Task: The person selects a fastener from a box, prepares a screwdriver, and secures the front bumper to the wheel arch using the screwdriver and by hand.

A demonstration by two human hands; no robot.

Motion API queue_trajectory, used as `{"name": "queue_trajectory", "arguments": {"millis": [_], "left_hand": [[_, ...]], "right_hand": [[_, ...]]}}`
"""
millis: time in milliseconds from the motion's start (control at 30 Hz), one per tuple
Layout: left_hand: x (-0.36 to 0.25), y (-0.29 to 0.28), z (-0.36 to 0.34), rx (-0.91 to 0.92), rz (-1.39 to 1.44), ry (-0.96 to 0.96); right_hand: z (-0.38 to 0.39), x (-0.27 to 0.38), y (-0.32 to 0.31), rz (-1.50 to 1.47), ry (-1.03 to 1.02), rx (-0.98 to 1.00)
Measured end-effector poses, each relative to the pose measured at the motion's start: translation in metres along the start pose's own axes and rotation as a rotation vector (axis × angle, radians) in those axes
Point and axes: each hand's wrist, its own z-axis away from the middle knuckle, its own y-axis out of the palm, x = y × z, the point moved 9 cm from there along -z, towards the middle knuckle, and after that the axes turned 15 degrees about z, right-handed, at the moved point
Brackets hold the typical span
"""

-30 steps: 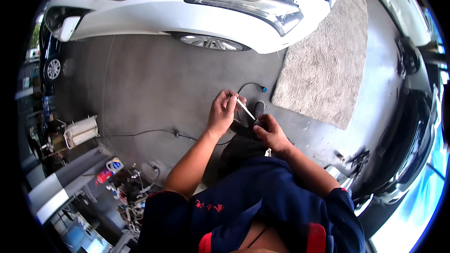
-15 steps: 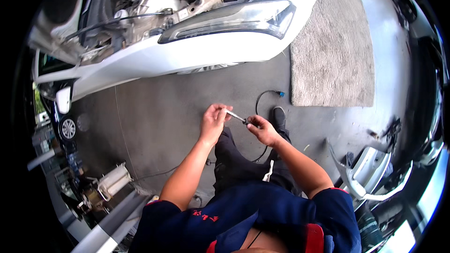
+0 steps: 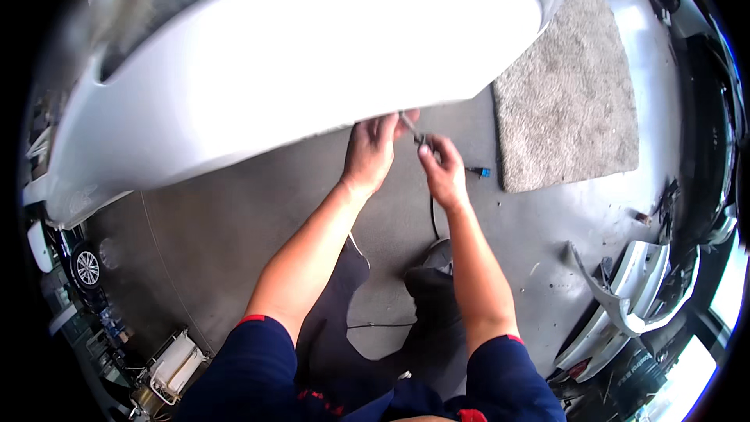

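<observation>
Between my two hands is a slim metal rod tool with a dark end; its exact kind is too small and blurred to tell. My right hand is closed on the dark lower end, thumb and fingers pinching it. My left hand has its fingers around the upper end, partly hidden beside the edge of the car. Just beyond the hands is the white car's fender, its lower edge right above my left fingers.
A grey shaggy mat lies on the floor at the right. A dark cable with a blue connector runs near my right foot. Removed white car panels lie at the lower right. A white and metal machine stands at the lower left.
I have moved down and toward the car, so the white fender fills much more of the view. Both hands have gone forward with the rod, up to the fender's lower edge.
</observation>
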Motion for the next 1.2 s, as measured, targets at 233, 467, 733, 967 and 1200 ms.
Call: {"name": "queue_trajectory", "arguments": {"millis": [233,467,733,967,1200], "left_hand": [[-0.007,-0.013,-0.012,0.202,-0.223,0.352],[0.000,-0.025,-0.008,0.232,-0.134,0.825],[-0.012,-0.023,-0.002,0.177,-0.262,0.896],[-0.018,-0.021,-0.001,0.225,-0.138,0.920],[-0.012,-0.018,-0.006,0.227,-0.100,0.863]], "right_hand": [[-0.048,0.004,0.025,-0.162,-0.299,0.010],[-0.064,0.004,0.049,-0.349,-0.403,0.110],[-0.039,0.041,0.048,0.092,-0.414,0.030],[-0.048,0.040,0.053,-0.166,-0.493,0.006],[-0.050,0.034,0.045,0.118,-0.566,0.000]]}}
